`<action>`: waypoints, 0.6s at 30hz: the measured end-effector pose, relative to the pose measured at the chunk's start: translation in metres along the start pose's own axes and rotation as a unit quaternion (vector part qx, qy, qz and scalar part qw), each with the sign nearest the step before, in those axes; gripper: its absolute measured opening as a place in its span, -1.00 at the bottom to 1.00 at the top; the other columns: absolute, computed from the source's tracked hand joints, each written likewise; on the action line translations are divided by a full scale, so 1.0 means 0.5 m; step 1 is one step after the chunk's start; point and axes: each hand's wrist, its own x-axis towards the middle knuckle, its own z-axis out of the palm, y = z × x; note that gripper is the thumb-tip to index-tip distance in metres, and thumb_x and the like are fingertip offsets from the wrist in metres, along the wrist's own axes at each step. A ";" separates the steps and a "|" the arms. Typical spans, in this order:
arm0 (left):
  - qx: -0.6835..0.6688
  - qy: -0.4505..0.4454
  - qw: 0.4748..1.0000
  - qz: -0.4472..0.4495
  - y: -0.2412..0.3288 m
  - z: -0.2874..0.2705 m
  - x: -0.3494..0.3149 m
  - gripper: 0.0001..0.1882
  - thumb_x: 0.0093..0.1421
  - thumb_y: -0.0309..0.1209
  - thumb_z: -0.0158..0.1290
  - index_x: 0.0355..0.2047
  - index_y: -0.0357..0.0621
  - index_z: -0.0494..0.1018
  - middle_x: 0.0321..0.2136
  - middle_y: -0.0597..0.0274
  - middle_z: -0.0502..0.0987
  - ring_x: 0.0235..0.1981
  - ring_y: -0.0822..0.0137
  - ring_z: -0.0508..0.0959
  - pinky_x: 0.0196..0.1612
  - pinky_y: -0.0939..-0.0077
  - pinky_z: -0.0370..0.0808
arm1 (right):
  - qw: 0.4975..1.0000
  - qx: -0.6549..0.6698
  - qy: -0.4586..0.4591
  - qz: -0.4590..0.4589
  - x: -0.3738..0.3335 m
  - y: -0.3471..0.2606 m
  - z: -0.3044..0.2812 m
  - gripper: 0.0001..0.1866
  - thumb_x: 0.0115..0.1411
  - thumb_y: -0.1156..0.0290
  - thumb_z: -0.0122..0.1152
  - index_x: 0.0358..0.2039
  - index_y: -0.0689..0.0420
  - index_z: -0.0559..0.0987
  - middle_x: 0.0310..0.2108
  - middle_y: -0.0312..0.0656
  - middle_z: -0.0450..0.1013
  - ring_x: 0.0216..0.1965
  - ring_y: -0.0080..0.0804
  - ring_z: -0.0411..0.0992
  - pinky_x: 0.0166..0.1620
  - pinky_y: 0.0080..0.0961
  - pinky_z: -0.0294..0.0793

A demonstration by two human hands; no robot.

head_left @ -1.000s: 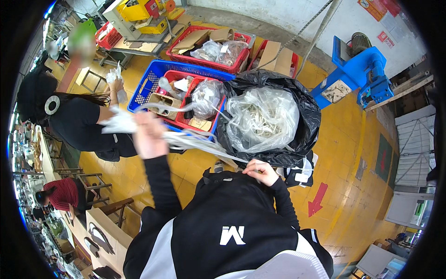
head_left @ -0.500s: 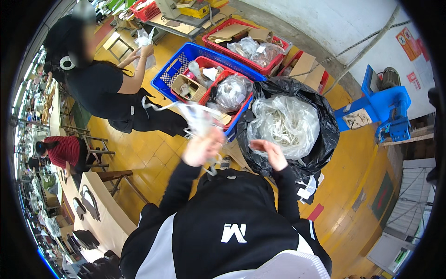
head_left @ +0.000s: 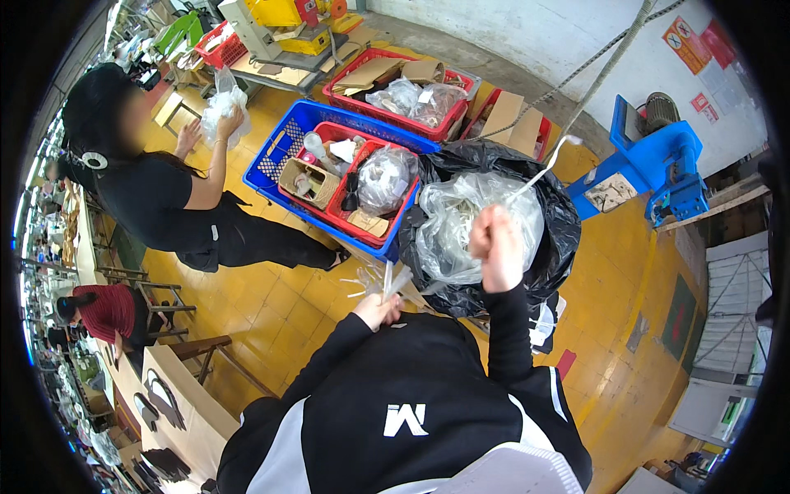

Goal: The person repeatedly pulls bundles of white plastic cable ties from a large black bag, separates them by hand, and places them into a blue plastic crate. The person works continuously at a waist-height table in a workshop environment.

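My left hand [head_left: 378,311], low in front of my body, is closed round a bunch of thin white strips [head_left: 388,281] whose ends stick up and fan out to the left. Higher up, my right hand [head_left: 499,247] is closed on a single long white strip [head_left: 541,174], which rises slantwise to the right and curls at its tip. Below that hand is a clear plastic bag [head_left: 436,235] with many pale strips inside. A black plastic bag [head_left: 576,216] surrounds it.
A blue crate [head_left: 265,165] holds red trays with bagged items. Behind it is a red crate [head_left: 346,103] with cardboard. On the left a person in black [head_left: 156,177] handles a clear bag [head_left: 224,111]. A blue machine [head_left: 654,165] and hanging rope [head_left: 605,70] are right.
My right hand, open and empty before, has risen over the bag with a strip in it. My left hand has dropped with its bunch. The whole view has shifted slightly.
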 end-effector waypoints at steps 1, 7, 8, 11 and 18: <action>0.073 0.078 0.988 0.111 -0.007 -0.004 0.022 -0.64 0.23 -0.18 -0.15 -0.24 -0.19 0.48 -0.49 0.15 0.53 -0.44 0.32 0.51 -0.31 0.49 0.41 | 0.998 -0.045 -0.026 0.027 -0.012 0.012 0.008 -0.66 0.29 0.20 -0.25 -0.59 0.07 0.24 -0.76 -0.45 0.02 -0.72 -0.70 -0.04 -0.64 -0.70 -0.07; -0.357 -0.100 0.900 0.231 0.252 -0.003 -0.010 -0.51 0.25 -0.17 -0.18 -0.03 -0.39 0.28 -0.15 0.03 0.44 -0.07 0.25 0.43 0.02 0.40 0.32 | 0.934 -0.275 -0.216 0.077 -0.067 0.093 0.029 -0.66 0.28 0.26 -0.19 -0.54 0.19 0.37 -0.71 -0.36 0.19 -0.64 -0.61 0.15 -0.54 -0.62 0.16; -0.395 -0.128 0.886 0.208 0.277 -0.003 -0.016 -0.52 0.25 -0.17 -0.17 -0.02 -0.37 0.27 -0.20 0.08 0.47 -0.11 0.26 0.45 -0.03 0.42 0.36 | 0.909 -0.351 -0.220 0.048 -0.076 0.107 0.029 -0.66 0.27 0.26 -0.18 -0.53 0.21 0.39 -0.72 -0.30 0.24 -0.65 -0.53 0.23 -0.53 -0.55 0.22; -0.433 -0.126 0.869 0.203 0.297 -0.022 -0.005 -0.61 0.25 -0.17 -0.16 -0.11 -0.27 0.30 -0.58 0.37 0.24 -0.50 0.47 0.31 -0.35 0.57 0.31 | 0.829 -0.495 -0.255 0.048 -0.101 0.130 0.006 -0.71 0.23 0.24 -0.14 -0.47 0.18 0.43 -0.59 0.04 0.39 -0.48 0.00 0.40 -0.42 -0.20 0.33; -0.458 -0.082 0.855 0.228 0.301 -0.017 0.008 -0.74 0.28 -0.19 -0.23 -0.46 -0.05 0.22 -0.66 0.48 0.06 -0.65 0.58 0.08 -0.54 0.68 0.11 | 0.762 -0.578 -0.255 0.141 -0.155 0.171 -0.070 -0.70 0.21 0.17 -0.14 -0.46 0.10 0.45 -0.58 0.01 0.42 -0.44 -0.02 0.42 -0.35 -0.14 0.36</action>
